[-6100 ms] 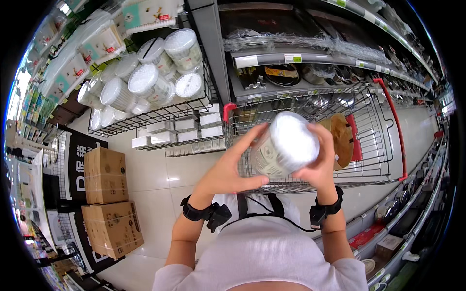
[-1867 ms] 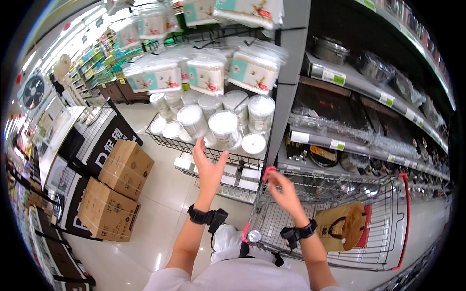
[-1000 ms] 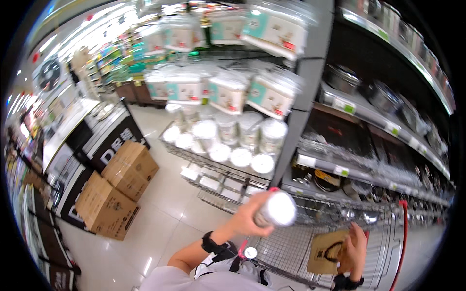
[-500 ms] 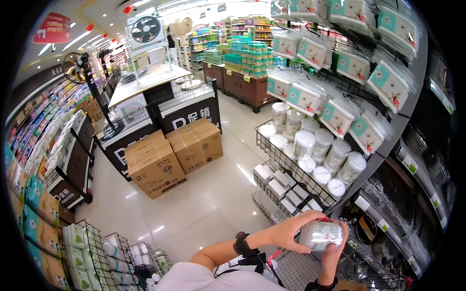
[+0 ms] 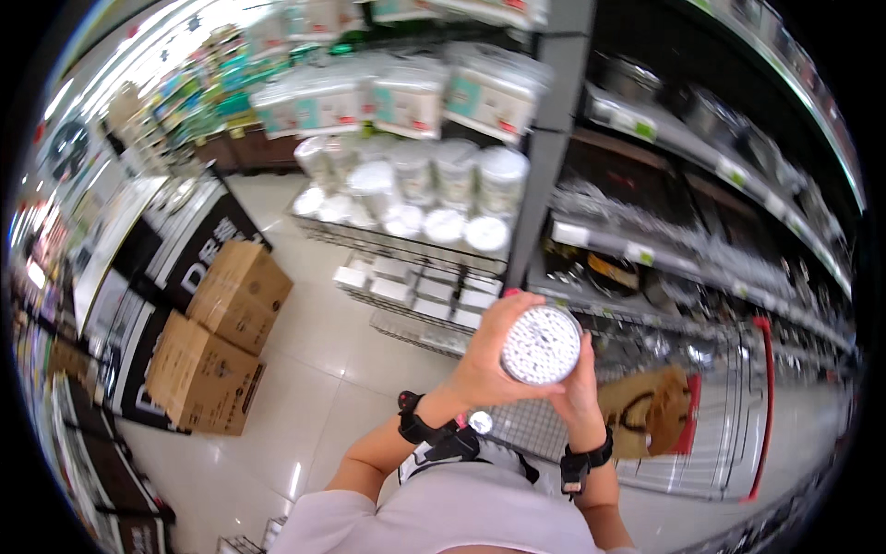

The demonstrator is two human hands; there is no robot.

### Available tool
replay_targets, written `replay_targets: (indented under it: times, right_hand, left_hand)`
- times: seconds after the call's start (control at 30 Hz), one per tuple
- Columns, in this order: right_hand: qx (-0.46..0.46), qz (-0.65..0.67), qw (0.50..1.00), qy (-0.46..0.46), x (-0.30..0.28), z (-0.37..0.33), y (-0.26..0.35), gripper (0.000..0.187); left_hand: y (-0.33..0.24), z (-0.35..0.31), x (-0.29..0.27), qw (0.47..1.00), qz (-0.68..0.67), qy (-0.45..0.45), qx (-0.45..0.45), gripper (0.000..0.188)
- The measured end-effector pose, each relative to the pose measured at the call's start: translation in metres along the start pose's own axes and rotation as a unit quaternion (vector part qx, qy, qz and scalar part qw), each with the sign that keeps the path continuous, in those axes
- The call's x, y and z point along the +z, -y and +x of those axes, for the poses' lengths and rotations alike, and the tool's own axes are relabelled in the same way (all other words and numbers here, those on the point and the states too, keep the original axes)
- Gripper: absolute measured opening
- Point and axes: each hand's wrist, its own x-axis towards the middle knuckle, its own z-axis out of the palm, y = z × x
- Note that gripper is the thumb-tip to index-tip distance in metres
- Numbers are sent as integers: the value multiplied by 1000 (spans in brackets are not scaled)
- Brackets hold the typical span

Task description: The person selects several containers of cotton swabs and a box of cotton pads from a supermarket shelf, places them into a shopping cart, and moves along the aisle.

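Observation:
A round clear canister of cotton swabs (image 5: 542, 345) is held up in front of my chest, its end tilted toward me so that the many white tips show. My left hand (image 5: 491, 358) wraps its left side, fingers closed on it. From the lower right, my right hand (image 5: 580, 392) grips the same canister. Similar clear canisters (image 5: 503, 174) stand upright in a black wire basket (image 5: 397, 247) on the rack ahead, with white-topped ones in front of them. Small white boxes (image 5: 392, 292) sit in the basket below.
A shopping cart (image 5: 764, 406) with a red handle stands to my right, a brown paper bag (image 5: 637, 415) inside it. Beyond it, shelves (image 5: 646, 249) hold pans and pots. Bagged packs (image 5: 406, 97) hang above the canisters. Cardboard boxes (image 5: 208, 369) stand on the floor at left.
My view has swung right, so the rack now lies ahead and the cart shows. The canister has been tipped from side-on to end-on toward me, both hands still on it.

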Motion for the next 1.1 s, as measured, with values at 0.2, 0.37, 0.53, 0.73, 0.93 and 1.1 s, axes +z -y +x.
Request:
replay_targets:
  times: [0.2,0.37,0.53,0.73,0.93,1.1]
  right_hand:
    - [-33,-7,999,-1,-4,-15,13,58]
    - [-27,3,1000,5,-4,-17,14,58]
    - [-14,-17,1000,-6,-10,-10,13,55]
    - [10,-18,1000,-18,-16,-7,6,53]
    - [38,-20,999,-22,-26,-5,4,52]
    - [41,-26,998,-40,-30,-6,1,51]
  left_hand:
    - [2,2,20,997,-47,30,53,113]
    - [2,1,23,997,-43,28,64,112]
    - [1,0,21,998,-4,34,45,105]
    - [5,-6,21,998,3,48,39,103]
    - [9,-13,27,997,-3,71,25,107]
    - [12,-12,30,997,4,81,10,107]
